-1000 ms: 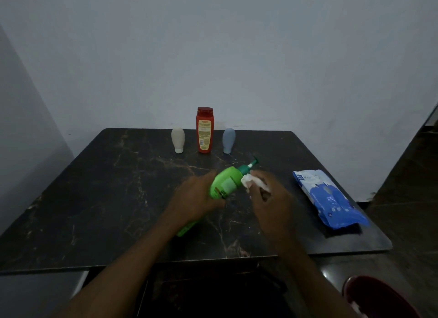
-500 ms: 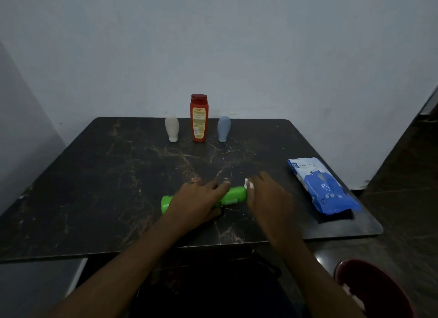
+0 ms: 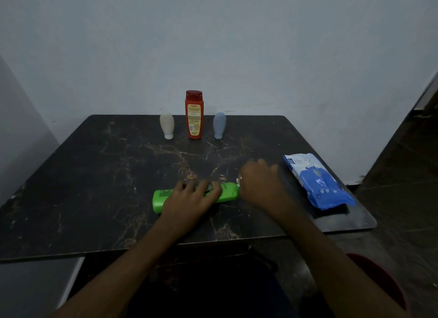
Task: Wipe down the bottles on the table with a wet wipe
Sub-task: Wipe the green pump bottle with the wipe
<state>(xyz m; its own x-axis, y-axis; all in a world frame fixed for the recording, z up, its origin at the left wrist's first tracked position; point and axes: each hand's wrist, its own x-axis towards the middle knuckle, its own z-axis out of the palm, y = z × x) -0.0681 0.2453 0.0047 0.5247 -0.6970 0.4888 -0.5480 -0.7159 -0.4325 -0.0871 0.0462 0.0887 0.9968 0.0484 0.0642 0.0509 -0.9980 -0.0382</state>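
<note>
A green bottle lies on its side on the dark marble table, near the front edge. My left hand rests over its middle, fingers spread across it. My right hand covers the bottle's right end and holds a white wet wipe, of which only a small edge shows. At the back stand a cream bottle, a red bottle and a grey-blue bottle in a row.
A blue and white wet wipe pack lies at the table's right side. A dark red bin sits on the floor at the lower right. A wall rises behind the table.
The green bottle was held tilted above the table a second ago; it now lies flat on the table under both hands. The view has shifted slightly.
</note>
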